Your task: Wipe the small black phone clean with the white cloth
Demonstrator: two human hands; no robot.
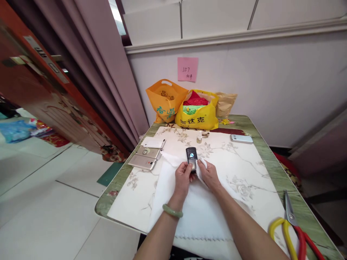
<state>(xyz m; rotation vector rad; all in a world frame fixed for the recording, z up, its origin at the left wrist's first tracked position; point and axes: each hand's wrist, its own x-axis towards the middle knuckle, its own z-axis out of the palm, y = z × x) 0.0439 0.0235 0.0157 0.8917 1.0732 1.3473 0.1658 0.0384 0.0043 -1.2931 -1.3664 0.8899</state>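
Note:
My left hand [183, 177] is closed on the lower end of a small dark keypad mobile phone [192, 153], its thumb resting on the front. The phone is tilted up over the table, and its round bluish emblem or picture faces me. A bunched white cloth [200, 172] is gripped in my right hand [210, 176], close against the phone's right side. More white cloth [200, 213] lies spread beneath both forearms; whether it is one piece with the bunched part I cannot tell. A green bangle [172, 211] circles my left wrist.
Three phones, one white [153, 142] and two gold [146, 151], lie at the left. A silver phone [241, 138] rests at the back right. Behind my hands stands a small clear bottle [199, 138]. Large scissors [290, 218] lie front right. Orange [164, 103] and yellow bags [197, 119] stand at the back.

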